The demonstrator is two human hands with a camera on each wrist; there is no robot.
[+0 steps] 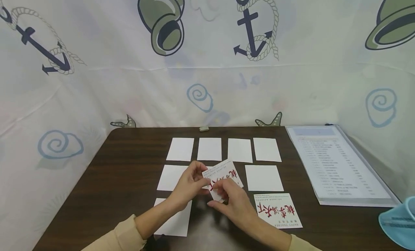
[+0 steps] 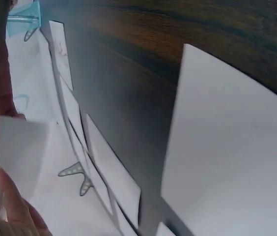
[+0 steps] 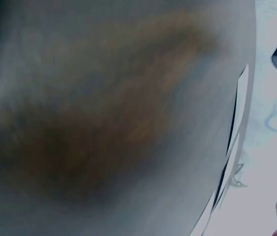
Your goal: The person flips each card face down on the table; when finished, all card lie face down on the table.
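Observation:
A white card [image 1: 228, 170] printed with red characters is held up over the middle of the table. My left hand [image 1: 187, 186] pinches its left side; in the left wrist view the thumb [image 2: 12, 199] presses on the card's plain face [image 2: 23, 147]. Curled fingers of my right hand [image 1: 238, 202] grip the lower part of the card and cover some of the print. A second printed card [image 1: 277, 210] lies face up at the lower right. Plain white cards lie about the hands, such as one at lower left [image 1: 175, 220] and one at right [image 1: 264, 178].
Several blank cards form a row at the back, one being the far-right card [image 1: 267, 149]. A printed sheet in a clear holder [image 1: 340, 164] lies on the table's right side. At the right edge is a blue container [image 1: 397, 222]. A patterned curtain [image 1: 207, 35] hangs behind the dark table [image 1: 107, 193].

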